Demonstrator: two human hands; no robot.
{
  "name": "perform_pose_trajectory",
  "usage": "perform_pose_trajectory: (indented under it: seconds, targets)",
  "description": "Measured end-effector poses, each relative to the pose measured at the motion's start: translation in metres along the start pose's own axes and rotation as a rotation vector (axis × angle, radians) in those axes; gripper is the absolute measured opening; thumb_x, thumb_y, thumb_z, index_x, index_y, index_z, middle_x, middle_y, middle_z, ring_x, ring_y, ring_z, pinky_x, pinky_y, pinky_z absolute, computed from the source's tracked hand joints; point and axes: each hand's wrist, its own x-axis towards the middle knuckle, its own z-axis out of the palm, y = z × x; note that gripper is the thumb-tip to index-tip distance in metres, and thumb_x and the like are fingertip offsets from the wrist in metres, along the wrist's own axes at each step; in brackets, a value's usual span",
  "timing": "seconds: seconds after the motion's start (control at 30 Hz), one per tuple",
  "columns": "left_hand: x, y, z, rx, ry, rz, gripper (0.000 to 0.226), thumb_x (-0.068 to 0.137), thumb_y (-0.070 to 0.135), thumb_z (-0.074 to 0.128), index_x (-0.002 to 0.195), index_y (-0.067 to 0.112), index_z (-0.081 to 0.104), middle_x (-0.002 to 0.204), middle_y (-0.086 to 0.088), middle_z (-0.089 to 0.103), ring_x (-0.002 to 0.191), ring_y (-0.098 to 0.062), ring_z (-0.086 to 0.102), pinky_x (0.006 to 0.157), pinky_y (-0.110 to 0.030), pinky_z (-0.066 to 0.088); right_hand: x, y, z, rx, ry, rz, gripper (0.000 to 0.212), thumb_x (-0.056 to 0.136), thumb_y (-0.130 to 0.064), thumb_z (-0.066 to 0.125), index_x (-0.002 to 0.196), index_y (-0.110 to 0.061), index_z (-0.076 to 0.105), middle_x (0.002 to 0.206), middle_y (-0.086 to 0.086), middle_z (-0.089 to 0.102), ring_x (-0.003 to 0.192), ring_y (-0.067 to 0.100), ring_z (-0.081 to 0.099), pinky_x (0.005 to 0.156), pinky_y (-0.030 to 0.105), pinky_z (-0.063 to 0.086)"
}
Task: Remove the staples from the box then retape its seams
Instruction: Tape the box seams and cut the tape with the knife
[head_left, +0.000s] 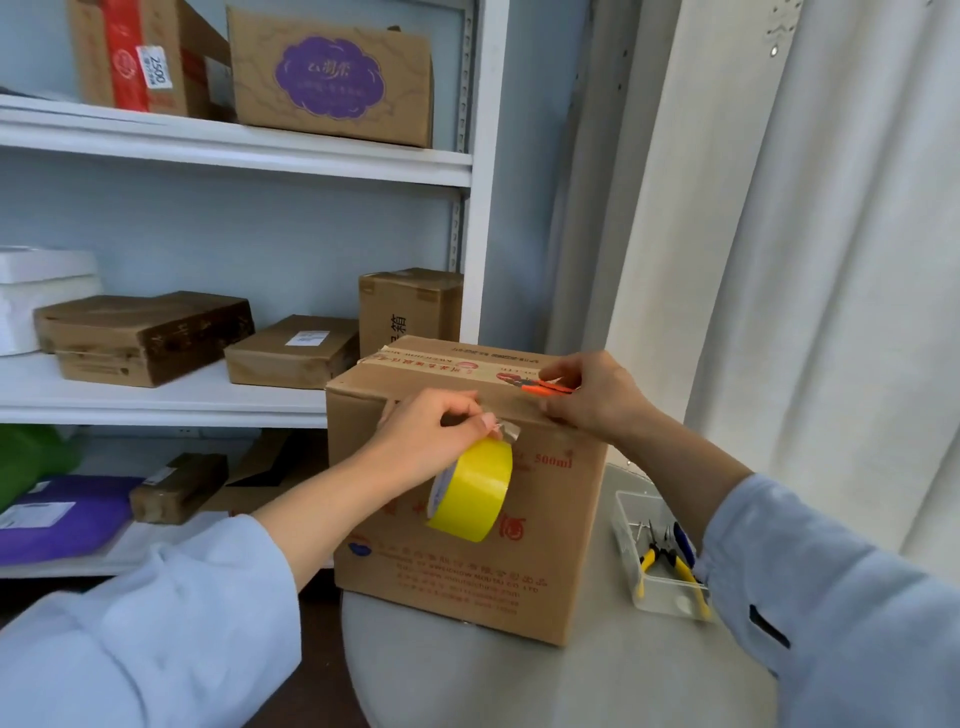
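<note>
We see both arms reaching forward in pale blue sleeves. Left hand (426, 436) raised, fingers curled, thumb and forefinger pinched together at the fingertips. Right hand (592, 397) beside it, knuckles up, fingers curled downward.

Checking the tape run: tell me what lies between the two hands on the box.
In the head view, only the box's top front edge spans from the left hand, pinching clear tape above the yellow tape roll, to the right hand holding the orange tool.
</note>
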Motion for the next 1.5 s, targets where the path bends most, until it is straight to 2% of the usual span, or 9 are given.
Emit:
perform_pose_trajectory:
  seconds: [0.13,0.3,0.4,0.6,0.77,0.93,1.07,1.23,1.5]
  targets:
    - [0.006,-0.009,-0.023,0.048,0.106,-0.023,0.015,0.090,0.036,0.059,0.088,0.030,0.073,0.143,0.008,0.046,0.139,-0.011,0.027,0.113,-0.036,0.014,0.002,0.004,0.011,-0.056,0.109,0.054,0.040,0.083,-0.033,0.071,0.121,-0.026,0.060,0.119,-0.001,0.063,0.112,0.019,0.056,0.093,0.037,0.048]
    - [0.016,-0.029,-0.038,0.144,0.080,-0.162,0.020,0.088,0.045,0.058,0.080,0.036,0.073,0.152,0.014,0.030,0.145,-0.012,0.001,0.112,-0.055,-0.010,0.002,0.003,0.022,0.050,0.165,-0.011,0.042,0.088,-0.024,0.067,0.129,-0.022,0.058,0.123,-0.001,0.064,0.114,0.018,0.057,0.095,0.033,0.046]
    - [0.016,-0.045,-0.033,0.143,0.033,-0.199,0.023,0.087,0.041,0.061,0.068,0.036,0.073,0.153,0.012,0.029,0.144,-0.016,0.003,0.115,-0.052,0.000,0.002,0.006,0.019,0.101,0.121,-0.036,0.046,0.088,-0.018,0.066,0.133,-0.021,0.054,0.128,0.000,0.061,0.119,0.017,0.055,0.100,0.032,0.043]
    - [0.013,-0.051,-0.025,0.241,0.150,-0.141,0.029,0.087,0.038,0.062,0.059,0.039,0.068,0.148,0.016,0.036,0.139,-0.016,0.018,0.112,-0.048,0.018,-0.011,0.018,0.018,-0.114,0.047,-0.047,0.068,0.077,-0.050,0.072,0.137,-0.026,0.049,0.136,-0.003,0.054,0.124,0.019,0.050,0.103,0.042,0.044]
    - [0.013,-0.044,-0.015,0.372,0.128,-0.079,0.029,0.087,0.041,0.060,0.061,0.034,0.070,0.142,0.018,0.044,0.134,-0.017,0.029,0.112,-0.050,0.017,-0.006,0.019,0.006,-0.117,-0.099,-0.071,0.063,0.081,-0.042,0.071,0.137,-0.023,0.051,0.136,-0.001,0.055,0.125,0.020,0.050,0.107,0.040,0.041]
    - [0.025,-0.049,-0.049,-0.040,0.053,-0.074,0.039,0.088,0.024,0.063,0.050,0.028,0.069,0.113,-0.001,0.069,0.118,-0.013,0.055,0.106,-0.038,0.036,0.001,0.016,-0.002,-0.114,-0.088,-0.046,0.048,0.080,-0.030,0.076,0.125,-0.023,0.063,0.125,-0.001,0.063,0.113,0.018,0.057,0.097,0.030,0.045]
    - [0.011,-0.040,-0.042,-0.028,0.081,-0.080,0.040,0.089,0.018,0.062,0.051,0.027,0.068,0.123,-0.001,0.065,0.123,-0.010,0.052,0.108,-0.033,0.033,-0.002,0.010,0.006,-0.212,0.045,-0.077,0.036,0.081,-0.035,0.074,0.116,-0.030,0.068,0.113,-0.006,0.067,0.103,0.015,0.059,0.076,0.026,0.045]
    - [-0.036,-0.004,-0.015,0.217,0.071,-0.028,0.034,0.089,0.036,0.059,0.056,0.033,0.065,0.145,0.010,0.044,0.137,-0.010,0.035,0.113,-0.036,0.025,-0.004,0.018,0.012,-0.092,0.142,-0.112,0.025,0.079,-0.024,0.076,0.104,-0.028,0.074,0.107,-0.004,0.070,0.104,0.019,0.061,0.089,0.034,0.049]
    - [-0.041,0.011,-0.038,-0.345,0.104,-0.134,0.031,0.089,0.024,0.063,0.060,0.019,0.070,0.103,0.011,0.063,0.114,-0.005,0.051,0.096,-0.024,0.034,-0.006,0.004,0.012,0.069,0.190,-0.066,0.037,0.084,-0.017,0.072,0.120,-0.016,0.067,0.116,0.002,0.067,0.108,0.021,0.060,0.096,0.036,0.048]
